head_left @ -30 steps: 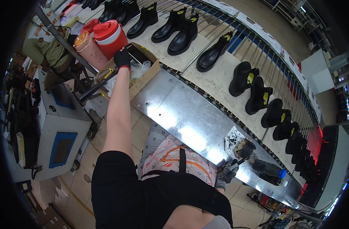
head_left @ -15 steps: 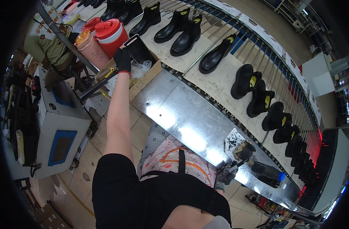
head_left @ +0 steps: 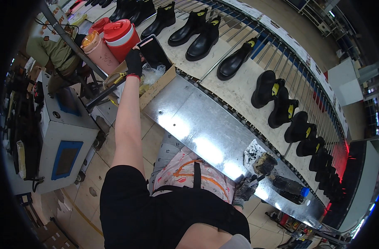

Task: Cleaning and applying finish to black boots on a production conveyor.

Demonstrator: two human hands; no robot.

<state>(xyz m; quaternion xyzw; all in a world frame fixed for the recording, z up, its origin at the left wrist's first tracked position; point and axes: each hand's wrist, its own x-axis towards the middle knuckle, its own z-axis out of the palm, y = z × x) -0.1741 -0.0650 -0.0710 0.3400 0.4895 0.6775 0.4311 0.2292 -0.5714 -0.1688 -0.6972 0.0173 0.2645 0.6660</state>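
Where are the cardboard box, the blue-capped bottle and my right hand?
Cardboard box (head_left: 159, 87): head view, on its side wall.
Blue-capped bottle (head_left: 287, 184): head view, on its body.
Right hand (head_left: 245, 189): head view, on its middle.

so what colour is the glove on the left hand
The left glove is black with a red edge at the wrist, best seen in the head view.

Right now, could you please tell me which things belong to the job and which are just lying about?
Apparently in use: dark flat device, held by the left hand; blackened block, beside the right hand.
Apparently lying about: red jug; pink tumbler; blue-capped bottle.
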